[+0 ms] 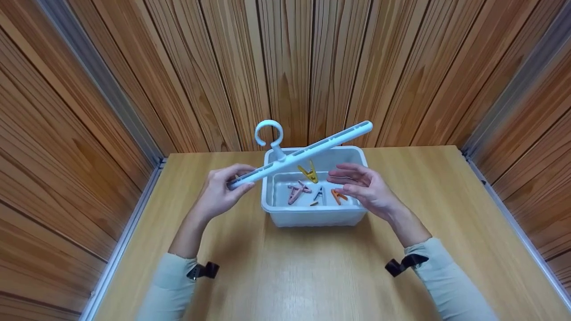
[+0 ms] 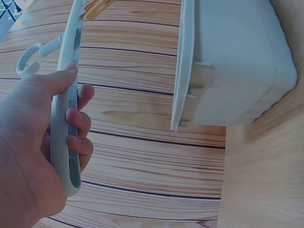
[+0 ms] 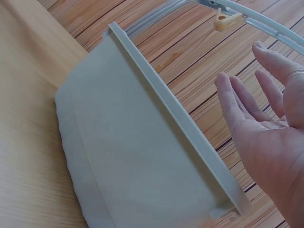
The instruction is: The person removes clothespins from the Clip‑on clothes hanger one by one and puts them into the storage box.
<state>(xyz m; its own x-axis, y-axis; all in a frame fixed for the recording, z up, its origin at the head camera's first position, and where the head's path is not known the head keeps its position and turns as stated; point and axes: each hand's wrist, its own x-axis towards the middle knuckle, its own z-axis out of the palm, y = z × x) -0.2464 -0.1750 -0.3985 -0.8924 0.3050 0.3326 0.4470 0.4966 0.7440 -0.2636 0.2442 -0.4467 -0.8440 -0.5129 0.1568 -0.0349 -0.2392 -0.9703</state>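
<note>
My left hand (image 1: pixel 223 189) grips one end of a light blue plastic hanger (image 1: pixel 308 154), thumb on one side and fingers curled round the other. The hanger is held tilted above a white plastic basket (image 1: pixel 319 218), its right end higher, its hook (image 1: pixel 267 122) pointing up. From the bar hangs a yellow clothespin (image 1: pixel 311 173), also seen beside the bar in the right wrist view as a clothespin (image 3: pixel 228 20). My right hand (image 1: pixel 363 187) is over the basket's right side, holding nothing, its fingers loosely extended and apart from the hanger.
Inside the basket lie pink clothespins (image 1: pixel 294 195), a grey-blue clothespin (image 1: pixel 318 193) and an orange clothespin (image 1: pixel 338 196), partly near my right fingers in the view. The basket stands on a wooden table (image 1: pixel 312 272) near its back edge, with wood-panelled walls (image 1: pixel 232 67) around.
</note>
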